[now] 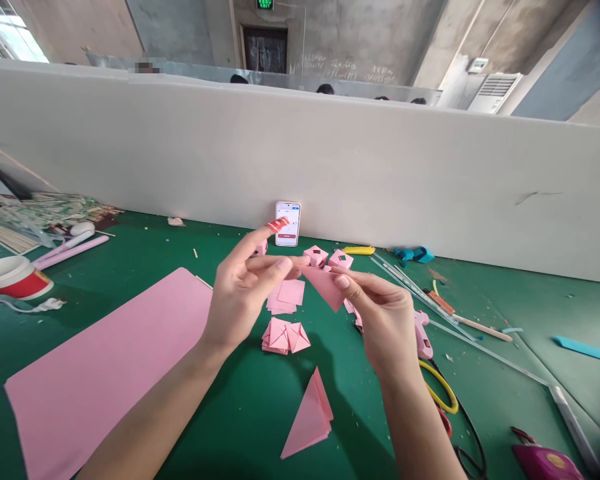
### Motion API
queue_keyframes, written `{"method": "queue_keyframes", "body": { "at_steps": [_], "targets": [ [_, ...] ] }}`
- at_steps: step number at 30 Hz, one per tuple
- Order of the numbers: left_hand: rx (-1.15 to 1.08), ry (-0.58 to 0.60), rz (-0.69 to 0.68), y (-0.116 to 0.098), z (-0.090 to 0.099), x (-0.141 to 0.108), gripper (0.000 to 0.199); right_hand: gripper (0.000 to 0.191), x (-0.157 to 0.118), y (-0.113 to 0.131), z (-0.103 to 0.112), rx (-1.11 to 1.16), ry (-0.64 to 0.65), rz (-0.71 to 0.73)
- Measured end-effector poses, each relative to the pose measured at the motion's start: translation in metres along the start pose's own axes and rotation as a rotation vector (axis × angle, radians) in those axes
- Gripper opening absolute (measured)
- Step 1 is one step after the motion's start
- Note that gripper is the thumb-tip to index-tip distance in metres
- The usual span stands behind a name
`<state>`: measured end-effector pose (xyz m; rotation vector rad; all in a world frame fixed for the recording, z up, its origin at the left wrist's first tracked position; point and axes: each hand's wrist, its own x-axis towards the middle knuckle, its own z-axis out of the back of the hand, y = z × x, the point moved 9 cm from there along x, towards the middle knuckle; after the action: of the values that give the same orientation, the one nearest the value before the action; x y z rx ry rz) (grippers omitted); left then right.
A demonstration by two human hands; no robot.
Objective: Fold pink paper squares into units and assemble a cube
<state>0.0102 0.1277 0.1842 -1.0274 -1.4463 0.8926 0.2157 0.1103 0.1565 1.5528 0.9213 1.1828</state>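
Observation:
A folded pink paper triangle is held up above the green table between both hands. My left hand pinches its upper left corner between thumb and fingers, with one finger wrapped in red raised clear. On the opposite side, my right hand grips the paper's right edge, thumb on the near face. Below lie a stack of folded pink pieces and some pink paper squares. Closer to me rests a pile of pink triangles. Folded pink paper shapes stand behind my hands, partly hidden.
A large pink sheet covers the left, near a paper cup. A phone leans against the white partition. At right are a pink glue gun, yellow-handled scissors, clear strips and a purple tool.

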Motion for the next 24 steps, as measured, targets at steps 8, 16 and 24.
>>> {"method": "queue_keyframes", "body": {
  "at_steps": [8,16,24],
  "targets": [
    [0.059,0.087,0.000,-0.004,0.002,0.003,0.079,0.013,0.001,0.000,0.003,-0.010,0.003,-0.002],
    [0.197,0.118,0.036,0.004,0.000,0.004,0.075,0.020,-0.002,-0.006,-0.008,-0.023,0.084,-0.078],
    [0.188,0.160,0.081,0.018,-0.005,0.007,0.070,0.020,0.002,-0.013,-0.005,-0.063,0.072,-0.073]
  ]
}}
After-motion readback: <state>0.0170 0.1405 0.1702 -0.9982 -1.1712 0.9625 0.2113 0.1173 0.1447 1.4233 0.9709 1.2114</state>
